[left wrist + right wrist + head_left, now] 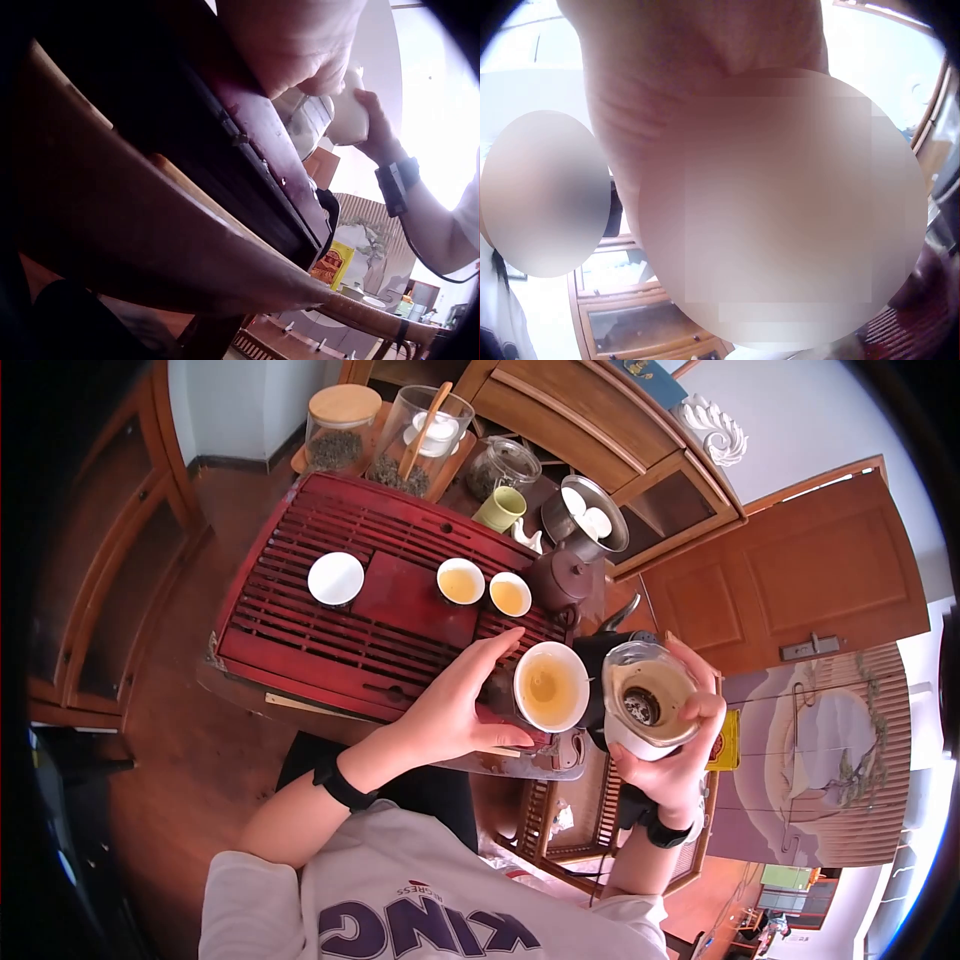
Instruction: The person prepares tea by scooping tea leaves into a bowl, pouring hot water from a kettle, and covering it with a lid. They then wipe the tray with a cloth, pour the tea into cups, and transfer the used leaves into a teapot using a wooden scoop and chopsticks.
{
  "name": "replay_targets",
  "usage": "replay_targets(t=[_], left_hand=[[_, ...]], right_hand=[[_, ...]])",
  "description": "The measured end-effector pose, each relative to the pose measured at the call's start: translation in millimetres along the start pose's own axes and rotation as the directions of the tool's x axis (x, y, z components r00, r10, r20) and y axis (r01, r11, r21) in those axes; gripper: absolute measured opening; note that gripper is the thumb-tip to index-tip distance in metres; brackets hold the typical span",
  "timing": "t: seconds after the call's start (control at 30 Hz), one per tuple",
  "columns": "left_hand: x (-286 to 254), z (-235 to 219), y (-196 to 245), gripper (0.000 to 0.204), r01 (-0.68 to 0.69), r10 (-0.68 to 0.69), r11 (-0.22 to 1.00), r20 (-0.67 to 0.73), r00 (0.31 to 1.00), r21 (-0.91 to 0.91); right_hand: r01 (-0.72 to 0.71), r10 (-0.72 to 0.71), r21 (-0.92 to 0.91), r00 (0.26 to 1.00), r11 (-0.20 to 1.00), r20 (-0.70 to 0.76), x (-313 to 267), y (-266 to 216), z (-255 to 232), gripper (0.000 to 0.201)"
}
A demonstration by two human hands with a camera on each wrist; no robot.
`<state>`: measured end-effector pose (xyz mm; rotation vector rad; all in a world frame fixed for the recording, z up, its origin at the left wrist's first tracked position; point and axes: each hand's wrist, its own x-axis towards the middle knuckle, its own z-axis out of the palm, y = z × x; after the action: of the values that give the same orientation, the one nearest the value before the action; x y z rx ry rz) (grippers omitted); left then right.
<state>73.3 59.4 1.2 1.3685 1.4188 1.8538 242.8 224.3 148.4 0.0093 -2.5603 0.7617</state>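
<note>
My left hand [455, 705] reaches beside a round pitcher [552, 687] of pale yellow tea, its thumb and forefinger spread either side of the near wall. In the left wrist view the pitcher's clear glass side [306, 124] shows below that hand. To the right, my right hand [685, 745] grips a white vessel [650, 700] with a wide glassy rim, tilted toward the head camera. Dark bits lie at its bottom. The right wrist view is mostly blurred over what that hand holds.
On the slatted red tea tray [300, 630] stand a white cup [336, 578], two tea-filled cups [461, 581] and a brown teapot [562, 578]. Behind are a green cup [501, 509], a metal bowl [585, 515] and lidded jars [340, 435]. A black kettle [610, 650] is near the right hand.
</note>
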Motion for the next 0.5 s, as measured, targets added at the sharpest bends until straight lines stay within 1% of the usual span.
replay_targets(t=[0.03,0.07,0.13,0.17,0.2,0.27,0.3,0.33,0.37,0.4,0.43,0.47,0.5], left_hand=[[-1.9,0.6,-3.1,0.104,-0.02,0.02,1.0,-0.024,1.0,-0.021],[-3.5,1.5,-3.7,0.104,-0.025,0.025,1.0,-0.016,1.0,-0.007],[-6.2,3.4,0.0,0.098,-0.076,0.057,0.993,-0.19,0.98,-0.094],[-8.1,2.5,5.3,0.098,-0.081,0.058,0.992,-0.229,0.972,-0.095],[-9.6,-1.3,12.5,0.098,-0.084,0.066,0.994,-0.215,0.974,-0.075],[-12.4,-12.1,29.3,0.1,-0.129,0.124,0.992,-0.187,0.974,-0.012],[-13.0,-18.2,37.9,0.101,-0.151,0.148,0.989,-0.146,0.978,-0.008],[-13.2,-20.8,53.7,0.101,-0.145,0.142,0.989,-0.137,0.98,-0.017],[-14.2,-27.4,65.3,0.102,-0.162,0.166,0.986,-0.08,0.983,0.047],[-13.7,-34.1,76.1,0.102,-0.185,0.188,0.976,-0.02,0.982,0.112],[-13.8,-39.6,87.3,0.103,-0.223,0.223,0.961,0.019,0.975,0.166],[-16.6,-41.1,93.5,0.104,-0.158,0.157,0.985,0.016,0.987,0.074],[-18.6,-43.8,99.1,0.103,-0.079,0.079,0.997,0.012,0.997,-0.001]], right_hand=[[0.017,-0.01,0.048,0.991,0.999,-0.13,-2.4,-3.0,9.0,0.07],[0.039,-0.013,0.095,0.965,0.995,-0.261,-4.6,-5.8,18.6,0.071],[0.087,-0.008,0.159,0.897,0.983,-0.441,-7.5,-12.0,38.6,0.078],[0.094,-0.005,0.158,0.874,0.983,-0.487,-8.0,-16.9,46.9,0.079],[0.101,-0.001,0.158,0.846,0.982,-0.532,-7.9,-22.5,54.3,0.079],[0.126,-0.015,0.172,0.845,0.977,-0.534,-3.4,-34.6,69.9,0.081],[0.137,-0.021,0.178,0.845,0.974,-0.534,-3.0,-37.5,78.5,0.081],[0.147,-0.027,0.185,0.845,0.972,-0.534,-1.8,-40.4,87.0,0.082],[0.188,-0.044,0.223,0.848,0.957,-0.528,1.2,-42.8,97.3,0.081],[0.214,-0.073,0.191,0.827,0.958,-0.557,8.2,-48.4,109.1,0.079],[0.225,-0.099,0.163,0.825,0.961,-0.556,11.2,-49.7,118.9,0.076],[0.233,-0.121,0.136,0.822,0.963,-0.557,12.6,-49.7,130.3,0.074],[0.288,-0.126,0.2,0.809,0.937,-0.575,15.7,-48.1,145.0,0.07]])
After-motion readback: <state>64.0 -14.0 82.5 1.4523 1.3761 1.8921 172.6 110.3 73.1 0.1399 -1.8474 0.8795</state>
